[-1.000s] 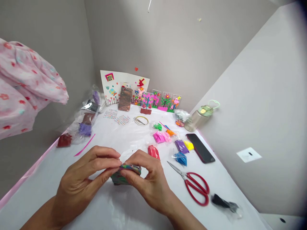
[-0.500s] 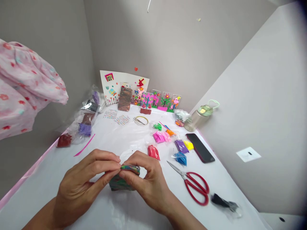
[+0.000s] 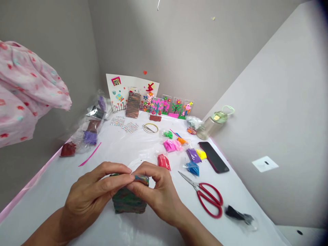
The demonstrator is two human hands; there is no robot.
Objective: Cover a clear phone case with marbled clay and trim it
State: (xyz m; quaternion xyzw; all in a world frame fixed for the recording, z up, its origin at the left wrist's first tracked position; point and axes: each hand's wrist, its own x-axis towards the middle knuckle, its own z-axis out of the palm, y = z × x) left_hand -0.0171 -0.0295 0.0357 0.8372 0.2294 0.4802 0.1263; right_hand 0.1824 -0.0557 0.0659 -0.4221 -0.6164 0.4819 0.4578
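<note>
Between my hands, near the front of the table, a phone case (image 3: 129, 202) covered in dark green marbled clay stands on its end, its broad face towards me. My right hand (image 3: 159, 194) pinches its top right corner, thumb on the near face and fingers behind. My left hand (image 3: 94, 194) is closed over the top edge, fingertips pressed to the clay beside my right thumb. The left part of the case is partly hidden by those fingers. Red-handled scissors (image 3: 208, 198) lie to the right of my right hand.
Bagged clay in red (image 3: 164, 162), pink (image 3: 173, 145), blue (image 3: 192, 168) and purple (image 3: 194, 155) lies ahead. A phone (image 3: 214, 157) and a bottle (image 3: 213, 124) stand right. A brown marbled case (image 3: 133, 105) leans at the back. More bags (image 3: 90, 137) lie left.
The case now shows more of its near face, hanging lower below my fingers. My left fingers have slid slightly right along the top edge and flattened over it.
</note>
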